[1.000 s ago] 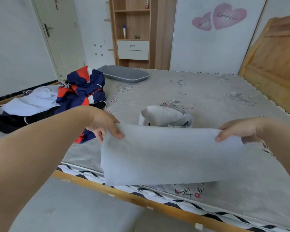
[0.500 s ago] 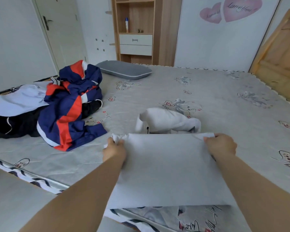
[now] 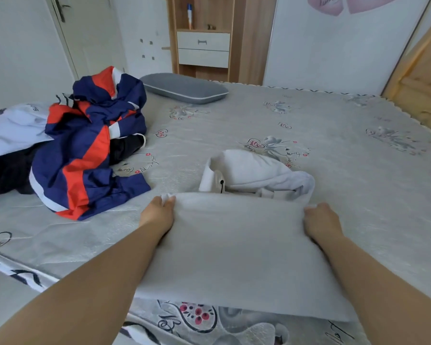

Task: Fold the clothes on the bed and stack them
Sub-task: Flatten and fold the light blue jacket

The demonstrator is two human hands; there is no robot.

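- A second ago the white cloth (image 3: 234, 245) hung in the air over the bed's (image 3: 334, 135) near edge; now it lies spread on the mattress, ready for folding.
- The left hand (image 3: 158, 211) and right hand (image 3: 320, 220) each pinch a far corner.
- A white bundle (image 3: 256, 174) lies just beyond the cloth; the jacket (image 3: 90, 145) heaps to the left.
- Bare mattress opens right; the cloth's near hem reaches the bed's edge.

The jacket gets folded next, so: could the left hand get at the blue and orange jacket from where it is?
Probably yes: nothing lies between the left hand and the jacket, but it must first release the white cloth.
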